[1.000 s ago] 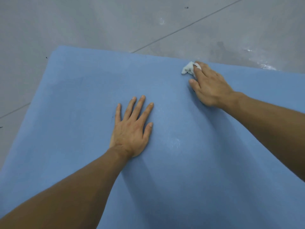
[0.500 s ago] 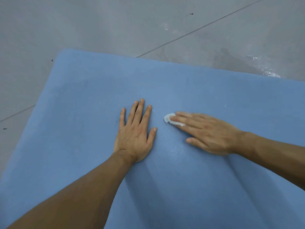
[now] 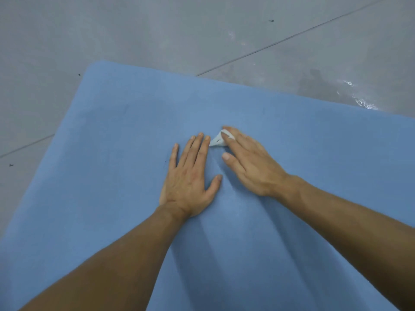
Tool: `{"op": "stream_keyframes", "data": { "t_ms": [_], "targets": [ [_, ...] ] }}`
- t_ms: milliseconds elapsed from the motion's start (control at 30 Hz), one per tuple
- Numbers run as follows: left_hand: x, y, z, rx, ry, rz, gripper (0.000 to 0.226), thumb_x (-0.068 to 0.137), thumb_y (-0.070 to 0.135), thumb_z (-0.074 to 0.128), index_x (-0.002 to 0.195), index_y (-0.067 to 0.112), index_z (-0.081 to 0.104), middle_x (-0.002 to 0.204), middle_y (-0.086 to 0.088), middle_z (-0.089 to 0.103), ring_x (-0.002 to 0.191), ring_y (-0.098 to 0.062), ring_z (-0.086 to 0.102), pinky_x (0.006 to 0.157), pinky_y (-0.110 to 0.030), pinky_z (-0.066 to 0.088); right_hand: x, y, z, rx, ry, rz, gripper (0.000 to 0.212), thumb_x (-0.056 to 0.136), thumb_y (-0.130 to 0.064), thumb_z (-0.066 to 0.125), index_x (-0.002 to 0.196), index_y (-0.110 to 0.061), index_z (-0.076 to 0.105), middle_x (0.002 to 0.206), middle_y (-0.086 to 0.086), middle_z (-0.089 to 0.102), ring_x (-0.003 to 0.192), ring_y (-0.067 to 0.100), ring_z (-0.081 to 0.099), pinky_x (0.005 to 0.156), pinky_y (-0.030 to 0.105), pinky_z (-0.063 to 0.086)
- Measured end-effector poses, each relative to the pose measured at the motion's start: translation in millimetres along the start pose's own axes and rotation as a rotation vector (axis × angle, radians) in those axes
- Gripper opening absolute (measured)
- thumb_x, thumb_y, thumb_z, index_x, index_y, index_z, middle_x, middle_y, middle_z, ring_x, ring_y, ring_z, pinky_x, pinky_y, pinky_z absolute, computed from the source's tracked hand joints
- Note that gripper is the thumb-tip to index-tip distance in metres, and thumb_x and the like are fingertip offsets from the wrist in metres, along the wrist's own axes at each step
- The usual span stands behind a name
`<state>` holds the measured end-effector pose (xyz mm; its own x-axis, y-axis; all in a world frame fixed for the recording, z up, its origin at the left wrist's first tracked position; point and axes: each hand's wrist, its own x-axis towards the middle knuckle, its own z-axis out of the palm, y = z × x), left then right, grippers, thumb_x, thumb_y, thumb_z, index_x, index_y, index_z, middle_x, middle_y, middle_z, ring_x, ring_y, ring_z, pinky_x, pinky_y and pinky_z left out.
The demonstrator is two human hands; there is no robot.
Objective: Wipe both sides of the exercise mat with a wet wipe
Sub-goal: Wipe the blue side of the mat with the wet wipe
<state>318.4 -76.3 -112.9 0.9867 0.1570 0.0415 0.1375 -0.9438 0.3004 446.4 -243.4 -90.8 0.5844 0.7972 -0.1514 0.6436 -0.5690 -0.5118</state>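
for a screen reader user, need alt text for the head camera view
Seen from above, a person's right hand presses a small crumpled white wet wipe onto a blue exercise mat. Close beside it, the left hand lies flat on the mat with straight fingers. The mat lies on a grey floor.

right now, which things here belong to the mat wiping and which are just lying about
In the job: exercise mat; wet wipe; right hand pressing the wipe; left hand flat on the mat.
Just there: floor; wet patch on it; dark speck.
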Motion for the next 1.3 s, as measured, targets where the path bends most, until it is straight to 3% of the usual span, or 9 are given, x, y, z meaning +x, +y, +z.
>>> {"op": "stream_keyframes", "data": {
  "t_ms": [167,300,400,600,800,900,1033,1167,1300],
  "targets": [
    [-0.7,-0.2,-1.9,-0.045,-0.021,0.018,0.085,0.093,0.061,0.036,0.164,0.016,0.021,0.172,0.003,0.018,0.160,-0.014,0.007,0.128,-0.053,0.008,-30.7,-34.9,12.8,0.114,-0.050,-0.065,0.100,0.094,-0.078,-0.004,0.162,-0.013,0.030,0.170,-0.006,0.023,0.157,0.004,0.008,0.125,0.020,-0.001],
    [-0.3,1.7,-4.5,-0.121,0.019,0.007,0.076,0.097,0.062,0.033,0.158,0.017,0.038,0.165,0.002,0.035,0.158,-0.017,0.019,0.128,-0.052,0.009,-32.3,-50.4,6.9,0.521,0.115,0.006,0.058,0.109,-0.049,0.022,0.144,-0.020,0.057,0.143,-0.032,0.045,0.140,-0.016,0.030,0.118,0.014,0.019],
    [-0.2,-0.1,-3.4,-0.196,0.082,-0.001,0.059,0.103,0.056,0.034,0.142,0.015,0.052,0.149,0.001,0.049,0.152,-0.019,0.032,0.127,-0.050,0.015,-28.5,-54.2,6.5,0.664,0.225,0.172,0.051,0.107,-0.047,0.028,0.129,-0.021,0.067,0.129,-0.015,0.058,0.129,0.002,0.052,0.113,0.023,0.036],
    [-0.7,-2.5,-3.6,-0.268,0.131,0.017,0.044,0.103,0.049,0.040,0.118,0.012,0.059,0.133,-0.001,0.056,0.143,-0.020,0.043,0.123,-0.049,0.025,-23.9,-55.8,-5.1,0.758,0.250,0.363,0.019,0.104,-0.019,0.061,0.106,-0.022,0.080,0.106,-0.013,0.069,0.095,-0.005,0.062,0.083,0.011,0.044],
    [-0.5,-2.6,-6.7,-0.296,0.174,0.045,0.032,0.104,0.038,0.048,0.108,0.009,0.059,0.128,-0.004,0.057,0.127,-0.025,0.052,0.110,-0.048,0.040,-15.9,-62.9,-8.0,0.894,0.170,0.417,0.043,0.090,0.008,0.053,0.108,-0.022,0.078,0.095,-0.008,0.076,0.080,0.003,0.068,0.074,0.018,0.055],
    [-0.3,-1.5,-6.8,-0.311,0.220,0.039,0.009,0.098,0.018,0.055,0.095,0.010,0.053,0.114,-0.005,0.058,0.106,-0.030,0.056,0.096,-0.044,0.044,-9.3,-56.4,-6.4,0.792,0.183,0.361,0.051,0.087,0.011,0.050,0.120,-0.019,0.074,0.111,-0.007,0.072,0.097,0.003,0.067,0.080,0.016,0.053],
    [0.1,-1.9,-3.0,-0.273,0.262,0.046,0.006,0.094,0.005,0.054,0.097,0.010,0.055,0.104,-0.007,0.058,0.098,-0.033,0.057,0.091,-0.045,0.044,-2.5,-25.3,0.5,0.427,0.308,0.226,0.053,0.083,0.005,0.049,0.128,-0.011,0.070,0.134,0.002,0.066,0.123,0.018,0.059,0.108,0.036,0.047],
    [0.2,-4.0,0.1,-0.213,0.260,0.042,0.037,0.090,0.000,0.058,0.126,0.010,0.062,0.122,-0.011,0.057,0.111,-0.032,0.056,0.098,-0.046,0.046,7.6,1.6,6.4,0.011,0.304,0.142,0.058,0.090,-0.013,0.052,0.147,-0.012,0.055,0.153,0.009,0.052,0.142,0.027,0.045,0.118,0.043,0.033],
    [-1.6,-4.8,-4.5,-0.171,0.188,0.157,0.052,0.101,0.033,0.053,0.151,0.019,0.052,0.159,-0.008,0.041,0.149,-0.030,0.036,0.120,-0.054,0.031,13.1,26.6,9.2,-0.169,0.383,0.121,0.051,0.102,-0.035,0.046,0.145,-0.009,0.056,0.155,0.012,0.049,0.144,0.029,0.044,0.118,0.047,0.033]
  ]
}}
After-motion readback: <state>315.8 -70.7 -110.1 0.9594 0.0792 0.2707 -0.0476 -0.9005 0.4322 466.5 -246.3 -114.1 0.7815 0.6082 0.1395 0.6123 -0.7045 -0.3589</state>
